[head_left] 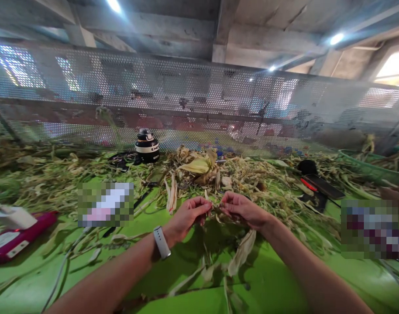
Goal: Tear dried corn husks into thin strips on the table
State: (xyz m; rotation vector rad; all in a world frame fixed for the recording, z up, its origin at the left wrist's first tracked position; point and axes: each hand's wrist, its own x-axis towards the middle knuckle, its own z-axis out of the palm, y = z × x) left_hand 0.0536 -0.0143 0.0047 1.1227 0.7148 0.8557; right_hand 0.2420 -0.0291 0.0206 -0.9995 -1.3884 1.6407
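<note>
My left hand (192, 213), with a pale watch band (162, 242) on its wrist, is closed in a pinch near the middle of the view. Close beside it, my right hand (242, 210) also pinches, fingertips pressed together. Thin dried plant strands (215, 213) show between the two hands; their exact shape is too small to make out. Under my right hand a wide withered husk (242, 253) droops toward the green tabletop (268, 283). Just beyond my hands lies a heap of dry husks and leaves (248, 174), topped by a larger yellowish husk (199, 165).
A black bottle (147, 146) stands at the back. A magenta power strip (19, 240) with a white plug lies left. On the right are a dark phone (325, 188), a green basket (366, 168) and another person's hand (396, 196). A perforated metal screen (193, 100) borders the table.
</note>
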